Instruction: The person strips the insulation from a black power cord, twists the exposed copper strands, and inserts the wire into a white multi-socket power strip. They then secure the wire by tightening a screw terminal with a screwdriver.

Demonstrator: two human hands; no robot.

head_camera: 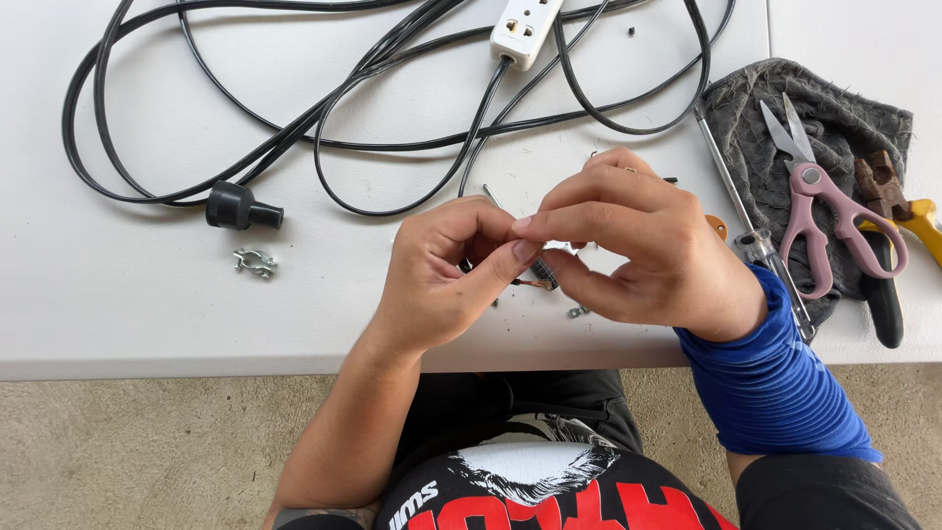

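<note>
My left hand (446,275) and my right hand (633,245) meet over the front of a white table (147,294). Between their fingertips sits a small plug part with bare copper wire ends (540,273); both hands pinch it. A black cable (392,147) loops across the table from the hands to a white power strip (525,29) at the far edge. A black plug cover (240,208) lies to the left, with a small metal cable clamp (255,261) just in front of it. My right forearm wears a blue sleeve (775,383).
A grey rag (834,118) at the right carries pink-handled scissors (834,211) and yellow-handled pliers (903,211). A screwdriver (751,231) lies beside my right wrist. A small screw (577,312) rests near the table's front edge. Beige floor shows below.
</note>
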